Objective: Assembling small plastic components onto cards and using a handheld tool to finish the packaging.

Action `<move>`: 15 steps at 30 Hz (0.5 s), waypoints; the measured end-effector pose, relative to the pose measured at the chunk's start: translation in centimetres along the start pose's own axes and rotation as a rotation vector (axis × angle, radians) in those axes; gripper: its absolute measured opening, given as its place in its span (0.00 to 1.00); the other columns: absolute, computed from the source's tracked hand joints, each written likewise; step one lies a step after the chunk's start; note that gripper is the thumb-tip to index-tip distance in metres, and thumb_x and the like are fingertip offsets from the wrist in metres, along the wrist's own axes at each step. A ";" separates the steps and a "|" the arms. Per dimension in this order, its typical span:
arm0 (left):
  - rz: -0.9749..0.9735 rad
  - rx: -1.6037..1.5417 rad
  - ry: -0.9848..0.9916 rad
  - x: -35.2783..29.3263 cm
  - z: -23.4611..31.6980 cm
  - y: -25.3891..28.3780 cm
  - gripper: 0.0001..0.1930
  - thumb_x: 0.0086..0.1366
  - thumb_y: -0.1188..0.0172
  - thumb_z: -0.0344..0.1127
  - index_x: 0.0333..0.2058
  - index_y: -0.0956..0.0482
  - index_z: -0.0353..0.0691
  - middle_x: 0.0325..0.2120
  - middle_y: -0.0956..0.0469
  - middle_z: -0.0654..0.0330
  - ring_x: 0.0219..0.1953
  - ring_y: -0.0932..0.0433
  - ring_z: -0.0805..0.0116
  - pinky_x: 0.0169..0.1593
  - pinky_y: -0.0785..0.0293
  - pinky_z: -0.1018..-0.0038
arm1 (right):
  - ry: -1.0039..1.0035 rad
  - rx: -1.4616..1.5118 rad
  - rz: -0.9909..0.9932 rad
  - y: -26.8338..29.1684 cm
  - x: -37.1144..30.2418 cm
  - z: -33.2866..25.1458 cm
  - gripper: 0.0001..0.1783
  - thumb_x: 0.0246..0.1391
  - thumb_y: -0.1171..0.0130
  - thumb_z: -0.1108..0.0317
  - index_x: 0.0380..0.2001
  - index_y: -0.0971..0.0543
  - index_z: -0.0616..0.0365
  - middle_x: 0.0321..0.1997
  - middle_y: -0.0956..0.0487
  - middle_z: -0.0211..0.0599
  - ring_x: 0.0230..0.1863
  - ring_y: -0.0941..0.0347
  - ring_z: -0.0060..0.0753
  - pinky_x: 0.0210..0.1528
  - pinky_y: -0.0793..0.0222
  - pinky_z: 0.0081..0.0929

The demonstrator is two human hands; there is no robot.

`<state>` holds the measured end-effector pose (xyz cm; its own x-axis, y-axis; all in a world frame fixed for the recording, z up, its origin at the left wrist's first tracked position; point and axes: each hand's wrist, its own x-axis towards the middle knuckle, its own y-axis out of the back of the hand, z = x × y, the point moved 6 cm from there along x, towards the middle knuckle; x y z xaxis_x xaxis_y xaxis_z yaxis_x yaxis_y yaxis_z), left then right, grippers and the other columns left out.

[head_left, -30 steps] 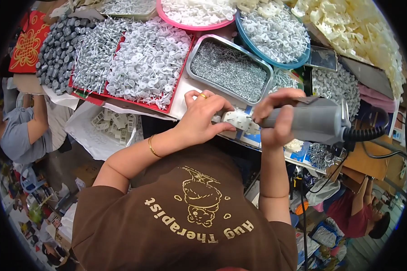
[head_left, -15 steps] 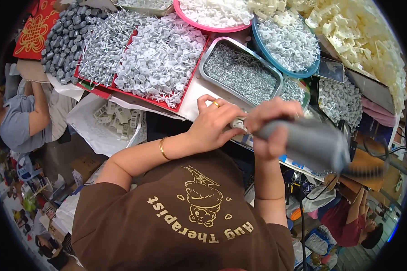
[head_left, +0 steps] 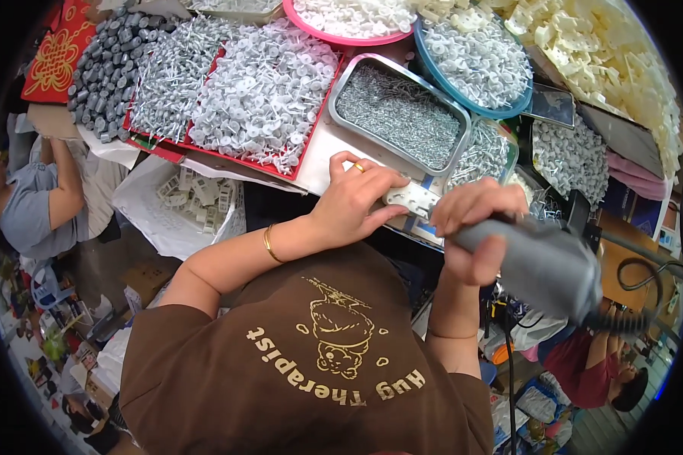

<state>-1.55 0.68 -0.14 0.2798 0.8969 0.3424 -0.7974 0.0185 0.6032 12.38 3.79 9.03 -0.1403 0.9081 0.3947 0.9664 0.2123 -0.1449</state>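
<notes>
Pinched between the thumb and fingers of my left hand (head_left: 357, 199) is a small white plastic fitting (head_left: 413, 199) with holes in it, held at the table's near edge. My right hand (head_left: 478, 216) is wrapped round a thick grey corded electric screwdriver (head_left: 542, 262), its body slanting down to the right and slightly blurred. The front end of the tool points toward the fitting, and my right fingers hide its tip. Whether the tip touches the fitting, I cannot tell.
Beyond my hands stand a metal tray of small screws (head_left: 402, 114), a red tray of white plastic-capped nails (head_left: 262, 95) and a blue basin of white parts (head_left: 478, 61). A white bag (head_left: 140, 205) of finished-looking fittings hangs at left. A coiled cord (head_left: 634, 318) trails right. Other people sit at both sides.
My right hand and the screwdriver have moved to the right and slightly down. More of the white fitting now shows between my hands. My left hand stays nearly in place.
</notes>
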 end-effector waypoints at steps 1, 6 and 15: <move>0.007 0.004 -0.016 0.3 0.2 -0.1 0.21 0.55 0.27 0.39 0.47 0.21 0.43 0.40 0.18 0.65 0.44 0.22 0.65 0.57 0.45 0.61 | -0.048 0.008 0.060 0.9 -0.2 0.7 0.24 0.59 0.43 0.47 0.31 0.35 0.58 0.19 0.35 0.33 0.16 0.38 0.25 0.18 0.33 0.23; -0.019 0.121 -0.094 0.6 0.5 0.0 0.23 0.54 0.28 0.39 0.48 0.22 0.41 0.40 0.19 0.65 0.44 0.22 0.64 0.56 0.42 0.59 | -0.003 -0.257 -0.130 1.2 -1.0 2.3 0.24 0.60 0.42 0.48 0.32 0.35 0.58 0.20 0.34 0.33 0.17 0.36 0.25 0.20 0.34 0.22; 0.027 0.000 -0.226 0.8 -0.4 -0.6 0.26 0.48 0.30 0.26 0.49 0.23 0.37 0.42 0.19 0.56 0.41 0.20 0.56 0.48 0.26 0.61 | 0.025 -0.192 0.539 8.9 3.4 -1.5 0.21 0.67 0.52 0.54 0.44 0.30 0.66 0.15 0.32 0.33 0.10 0.37 0.28 0.15 0.36 0.26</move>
<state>-1.08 1.55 -0.57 0.3708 0.7755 0.5109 -0.8060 -0.0046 0.5919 20.84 8.27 10.42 0.3858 0.8604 0.3329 0.9222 -0.3497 -0.1650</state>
